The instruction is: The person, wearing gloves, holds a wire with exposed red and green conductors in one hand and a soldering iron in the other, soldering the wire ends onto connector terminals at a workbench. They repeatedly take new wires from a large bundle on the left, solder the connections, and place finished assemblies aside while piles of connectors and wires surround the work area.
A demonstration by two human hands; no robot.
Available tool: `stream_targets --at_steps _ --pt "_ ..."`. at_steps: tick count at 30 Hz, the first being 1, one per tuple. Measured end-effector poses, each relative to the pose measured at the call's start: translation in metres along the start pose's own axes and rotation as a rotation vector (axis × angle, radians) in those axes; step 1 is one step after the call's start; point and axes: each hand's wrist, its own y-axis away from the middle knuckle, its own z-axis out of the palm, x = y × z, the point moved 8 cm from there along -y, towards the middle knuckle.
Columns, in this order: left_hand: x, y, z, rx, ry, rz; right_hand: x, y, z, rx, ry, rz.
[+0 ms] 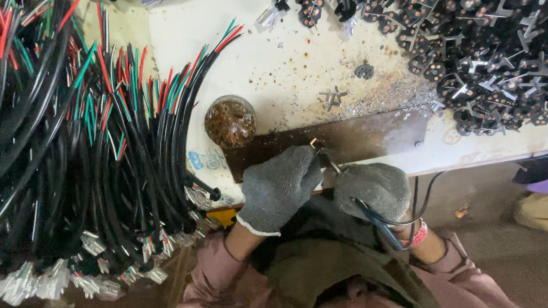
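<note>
A great bundle of black cables (81, 161) fills the left half of the frame, their red, green and white cores fanned out at the top and clear-sleeved terminals hanging at the lower left. At the upper right lies a heap of black plug pieces (484, 36) on the pale desk (267, 51). A dark metal plate (363, 138) runs across the middle of the frame, its long axis left to right. A small round tin of brown paste (230, 122) stands just left of it.

At lower centre, the left hand (278, 187) in a grey glove is closed; what it pinches is hidden. The right hand (373, 189), gloved too, is clamped on a soldering iron (329, 163), a slim dark tool. Its long axis slants from lower right to upper left, and its tip points at the plate's lower edge, just beside the left hand.
</note>
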Motion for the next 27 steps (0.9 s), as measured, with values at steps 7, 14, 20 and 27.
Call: stream_targets --at_steps 7,14,20,27 --pt "0.003 0.003 -0.003 0.016 -0.03 -0.003 -0.051 -0.015 -0.01 0.148 0.392 -0.308" --pt "0.006 0.008 -0.003 0.027 -0.035 -0.02 -0.065 -0.019 -0.01 0.162 0.372 -0.316" --pt "0.007 0.008 0.001 0.044 -0.046 -0.001 -0.041 -0.007 -0.006 0.073 0.379 -0.218" --pt "0.005 0.005 -0.001 0.04 -0.051 -0.013 -0.029 -0.007 -0.005 0.04 0.324 -0.177"
